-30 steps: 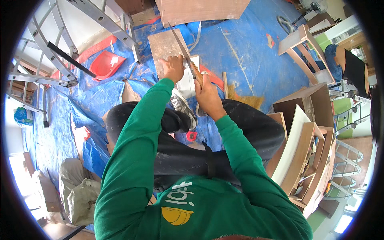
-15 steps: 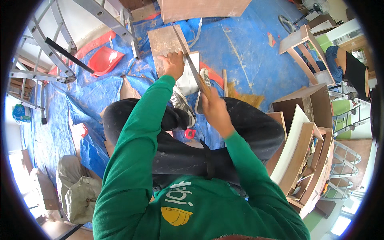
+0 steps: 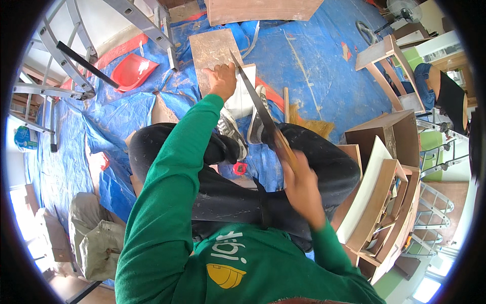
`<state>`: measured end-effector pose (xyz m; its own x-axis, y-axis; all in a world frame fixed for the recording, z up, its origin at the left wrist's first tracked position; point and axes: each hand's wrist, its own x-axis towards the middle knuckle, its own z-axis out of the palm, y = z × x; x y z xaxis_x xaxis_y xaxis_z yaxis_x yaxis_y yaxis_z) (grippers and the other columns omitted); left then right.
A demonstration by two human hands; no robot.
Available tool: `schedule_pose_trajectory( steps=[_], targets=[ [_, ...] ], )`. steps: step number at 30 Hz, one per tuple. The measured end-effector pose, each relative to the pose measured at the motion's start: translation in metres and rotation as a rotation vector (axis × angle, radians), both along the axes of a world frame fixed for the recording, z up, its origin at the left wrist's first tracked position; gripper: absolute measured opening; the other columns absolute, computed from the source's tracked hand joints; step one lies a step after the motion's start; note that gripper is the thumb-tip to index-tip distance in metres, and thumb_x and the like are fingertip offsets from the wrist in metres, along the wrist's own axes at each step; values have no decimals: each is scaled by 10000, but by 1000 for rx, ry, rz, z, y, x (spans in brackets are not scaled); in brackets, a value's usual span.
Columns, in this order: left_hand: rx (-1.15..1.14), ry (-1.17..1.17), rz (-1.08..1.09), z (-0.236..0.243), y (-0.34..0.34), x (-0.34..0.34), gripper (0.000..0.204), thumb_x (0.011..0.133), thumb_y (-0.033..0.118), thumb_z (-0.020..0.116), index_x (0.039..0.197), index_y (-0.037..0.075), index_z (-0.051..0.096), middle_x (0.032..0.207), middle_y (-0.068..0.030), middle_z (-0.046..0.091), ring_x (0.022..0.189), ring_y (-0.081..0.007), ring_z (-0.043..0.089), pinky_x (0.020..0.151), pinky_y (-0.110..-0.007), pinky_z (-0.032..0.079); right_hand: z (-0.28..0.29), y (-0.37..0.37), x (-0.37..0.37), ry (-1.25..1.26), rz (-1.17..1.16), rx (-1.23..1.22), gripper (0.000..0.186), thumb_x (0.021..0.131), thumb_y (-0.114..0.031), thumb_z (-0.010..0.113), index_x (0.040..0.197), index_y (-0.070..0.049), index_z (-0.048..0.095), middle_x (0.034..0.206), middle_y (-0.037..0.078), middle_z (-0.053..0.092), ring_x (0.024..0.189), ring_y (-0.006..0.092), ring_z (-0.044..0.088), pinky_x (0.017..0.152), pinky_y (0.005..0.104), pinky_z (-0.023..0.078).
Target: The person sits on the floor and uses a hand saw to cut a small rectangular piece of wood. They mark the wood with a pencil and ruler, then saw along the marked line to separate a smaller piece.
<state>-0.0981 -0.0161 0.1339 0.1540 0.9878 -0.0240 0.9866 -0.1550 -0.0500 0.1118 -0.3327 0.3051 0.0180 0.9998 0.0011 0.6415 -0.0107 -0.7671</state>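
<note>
My right hand (image 3: 305,190) is wrapped round the wooden handle of a handsaw (image 3: 258,99). Its long blade slants up and left, with the tip over a brown wooden board (image 3: 211,46). My left hand (image 3: 221,81) presses on that board close to the blade, its fingers curled at the board's right side. Under the board and blade lies a white panel or block (image 3: 242,100), partly hidden. My shoes stand either side of the blade's middle, just below the white piece.
Blue tarp (image 3: 304,66) covers the floor. At left are an aluminium ladder (image 3: 136,23) and a red dustpan (image 3: 132,72). A straw broom (image 3: 311,126) lies to the right, with wooden cabinet parts (image 3: 387,134) and an open drawer box (image 3: 377,213) beyond my knee.
My right hand has drawn the handsaw back, down and to the right, so its tip has slid nearer my left hand. The left hand stays on the board.
</note>
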Motion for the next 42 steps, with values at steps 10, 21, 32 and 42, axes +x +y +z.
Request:
schedule_pose_trajectory(
  steps=[10, 21, 32, 42],
  targets=[
    [-104, -44, -26, 8, 8, 12, 484, 1031, 416, 695, 1384, 120, 547, 1301, -88, 682, 1287, -355, 631, 1061, -843, 348, -51, 77, -16, -89, 1, 40, 293, 1054, -162, 651, 1270, 7, 549, 953, 343, 715, 905, 553, 693, 727, 611, 542],
    [-78, -27, -25, 5, 14, 26, 472, 1038, 410, 689, 1385, 124, 545, 1327, -92, 668, 1297, -359, 623, 1082, -855, 325, -100, 122, -23, -129, -14, 120, 303, 1061, -174, 646, 1274, 4, 524, 896, 335, 700, 869, 565, 676, 698, 636, 518],
    [-67, -39, 1, 9, 1, 9, 458, 1037, 379, 689, 1381, 117, 539, 1309, -106, 676, 1308, -379, 617, 1069, -866, 311, 31, -45, 25, -52, -23, -81, 331, 1066, -133, 623, 1369, -14, 566, 999, 308, 714, 943, 508, 720, 779, 505, 582],
    [-34, -32, 17, 2, 12, 21, 476, 1029, 404, 700, 1401, 146, 551, 1318, -78, 678, 1310, -386, 609, 1052, -875, 328, -101, 149, -18, -128, 18, 255, 291, 1066, -210, 641, 1204, 19, 526, 885, 353, 678, 869, 577, 662, 703, 629, 502]
  ],
)
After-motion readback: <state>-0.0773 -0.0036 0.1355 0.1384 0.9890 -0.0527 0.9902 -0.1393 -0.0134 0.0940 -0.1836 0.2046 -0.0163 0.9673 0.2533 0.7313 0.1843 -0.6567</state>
